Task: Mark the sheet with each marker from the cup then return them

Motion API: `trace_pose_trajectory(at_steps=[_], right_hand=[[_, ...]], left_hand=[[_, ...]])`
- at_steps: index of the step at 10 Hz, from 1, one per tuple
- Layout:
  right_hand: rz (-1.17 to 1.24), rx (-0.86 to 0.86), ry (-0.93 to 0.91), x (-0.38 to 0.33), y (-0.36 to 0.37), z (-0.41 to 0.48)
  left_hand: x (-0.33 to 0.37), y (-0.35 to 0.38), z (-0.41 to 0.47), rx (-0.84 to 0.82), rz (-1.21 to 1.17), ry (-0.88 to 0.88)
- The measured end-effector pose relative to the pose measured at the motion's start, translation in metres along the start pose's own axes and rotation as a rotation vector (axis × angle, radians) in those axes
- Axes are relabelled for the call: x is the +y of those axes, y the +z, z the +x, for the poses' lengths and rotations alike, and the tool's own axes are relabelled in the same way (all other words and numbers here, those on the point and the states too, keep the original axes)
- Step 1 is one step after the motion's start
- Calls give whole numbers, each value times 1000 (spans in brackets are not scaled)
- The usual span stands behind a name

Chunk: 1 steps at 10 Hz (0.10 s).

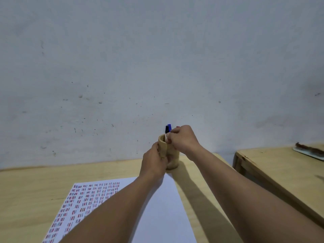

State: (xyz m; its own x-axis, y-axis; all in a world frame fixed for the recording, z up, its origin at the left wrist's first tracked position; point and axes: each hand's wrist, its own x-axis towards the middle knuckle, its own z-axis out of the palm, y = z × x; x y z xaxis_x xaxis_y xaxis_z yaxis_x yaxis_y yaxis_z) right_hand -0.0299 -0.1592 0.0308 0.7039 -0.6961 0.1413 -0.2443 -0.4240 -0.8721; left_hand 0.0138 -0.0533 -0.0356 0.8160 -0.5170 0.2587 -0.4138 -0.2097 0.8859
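A tan wooden cup (pixel 172 160) stands near the far edge of the wooden table (pixel 31 190), just beyond the white sheet (pixel 163 207). My left hand (pixel 154 162) wraps around the cup's left side. My right hand (pixel 183 139) is at the cup's rim with fingers closed on a marker whose white barrel shows between them. A blue marker cap (pixel 168 128) sticks up from the cup behind my fingers, and a small red tip (pixel 178 126) peeks out beside it. The sheet's left part is covered with several rows of short red and blue strokes (pixel 84 199).
A pale grey wall (pixel 157 67) rises right behind the table. A second wooden table (pixel 280 171) stands to the right across a narrow gap, with a flat tray (pixel 310 151) holding something dark at its far end.
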Motion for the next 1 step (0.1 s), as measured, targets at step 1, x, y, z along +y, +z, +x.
trace_pose_trajectory(at_steps=[1], right_hand=[[122,38,-19,-4,-6,-11]], left_hand=[[4,-3,-4,10,-18,-7]])
